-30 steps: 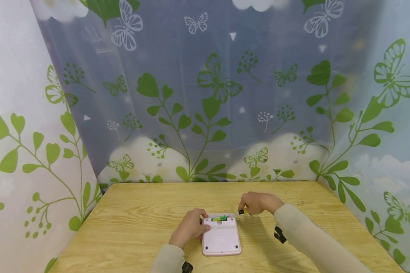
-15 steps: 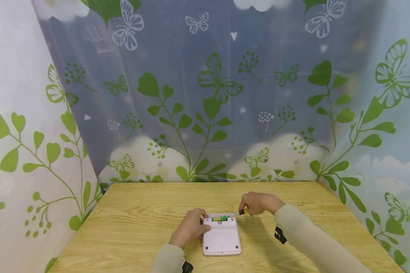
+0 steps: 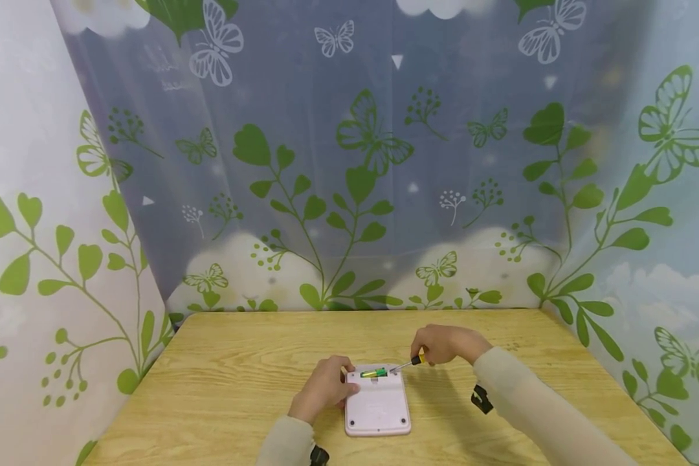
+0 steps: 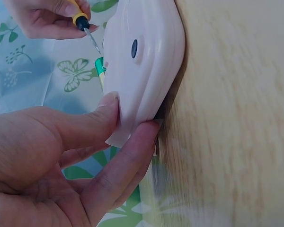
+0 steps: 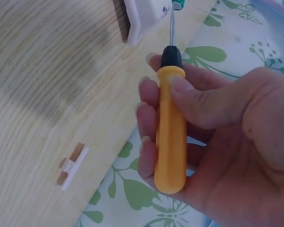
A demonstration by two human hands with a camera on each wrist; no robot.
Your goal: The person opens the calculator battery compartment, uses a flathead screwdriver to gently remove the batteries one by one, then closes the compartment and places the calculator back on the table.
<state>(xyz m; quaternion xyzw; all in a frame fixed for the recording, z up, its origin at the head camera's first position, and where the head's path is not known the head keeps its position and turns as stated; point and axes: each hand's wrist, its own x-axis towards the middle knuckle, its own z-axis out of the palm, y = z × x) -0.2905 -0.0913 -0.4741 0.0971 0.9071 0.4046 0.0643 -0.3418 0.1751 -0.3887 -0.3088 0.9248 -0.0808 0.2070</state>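
Note:
A pale pink calculator (image 3: 377, 408) lies face down on the table with its battery compartment uncovered. A green battery (image 3: 374, 373) sits in that compartment, and its green end (image 4: 100, 65) shows past the casing in the left wrist view. My left hand (image 3: 325, 388) grips the calculator's upper left edge, thumb on the back and fingers at the side and below. My right hand (image 3: 443, 343) holds a screwdriver (image 5: 171, 132) with a yellow handle and black collar. Its metal shaft points at the compartment's right end, close to the battery; whether the tip touches cannot be told.
On the table (image 3: 256, 362), a small pale battery cover (image 5: 72, 166) lies to the right, seen in the right wrist view. A leaf-and-butterfly patterned cloth (image 3: 349, 194) hangs behind the table and at both sides.
My right hand has shifted slightly right and up, drawing the screwdriver back a little from the battery. The left hand and the calculator have stayed put.

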